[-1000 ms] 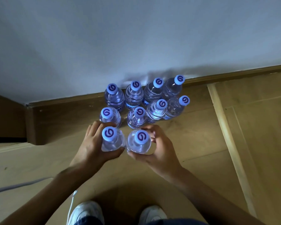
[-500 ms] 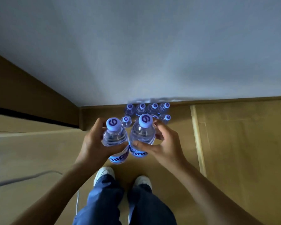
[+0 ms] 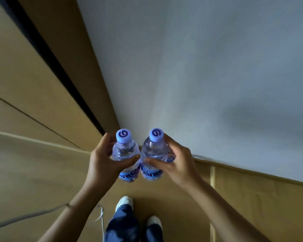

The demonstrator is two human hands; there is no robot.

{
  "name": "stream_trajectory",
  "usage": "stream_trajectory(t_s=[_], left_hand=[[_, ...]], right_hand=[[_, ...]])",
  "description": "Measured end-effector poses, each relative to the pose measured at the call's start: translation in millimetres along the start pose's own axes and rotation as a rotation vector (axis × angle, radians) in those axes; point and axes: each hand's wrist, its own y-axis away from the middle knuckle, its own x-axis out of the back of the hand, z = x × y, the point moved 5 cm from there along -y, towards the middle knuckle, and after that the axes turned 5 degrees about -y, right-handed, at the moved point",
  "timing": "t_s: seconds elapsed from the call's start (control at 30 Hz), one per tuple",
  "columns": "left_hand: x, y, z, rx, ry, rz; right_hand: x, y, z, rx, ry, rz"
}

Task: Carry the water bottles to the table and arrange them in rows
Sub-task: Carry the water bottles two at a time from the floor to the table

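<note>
Your left hand (image 3: 104,163) grips one water bottle (image 3: 125,154) around its body, fingers and thumb wrapped closed. Your right hand (image 3: 177,165) grips a second bottle (image 3: 153,154) the same way. Both bottles are upright, side by side, apparently touching, held above the wooden floor (image 3: 252,198) in front of a pale wall (image 3: 199,67). Step in hand, by judgement: the carry. No counter is in view; next you must locate it, keep the bottles upright, and set them adjacent to begin a row.

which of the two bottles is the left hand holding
The left bottle, the one nearer the wooden panel; the left hand wraps round its body. The right bottle is gripped by the right hand.
</note>
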Motion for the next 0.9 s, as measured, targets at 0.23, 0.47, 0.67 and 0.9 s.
stream_trajectory(t_s=[0.23,0.47,0.67,0.9], left_hand=[[132.9,40.8,44.0,0.059,0.043,0.324],[264.1,96.5,32.2,0.169,0.084,0.634],[384.4,151.0,8.6,0.256,0.043,0.864],[487.6,200.0,-33.7,0.349,-0.02,1.054]], right_hand=[[-75.3,-14.6,-116.0,0.082,-0.051,-0.226],[-199.2,-25.5,-207.7,0.149,-0.122,-0.454],[-324.4,-29.6,-276.6,0.217,-0.097,-0.613],[-450.0,-34.7,-316.6,0.184,-0.067,-0.781]])
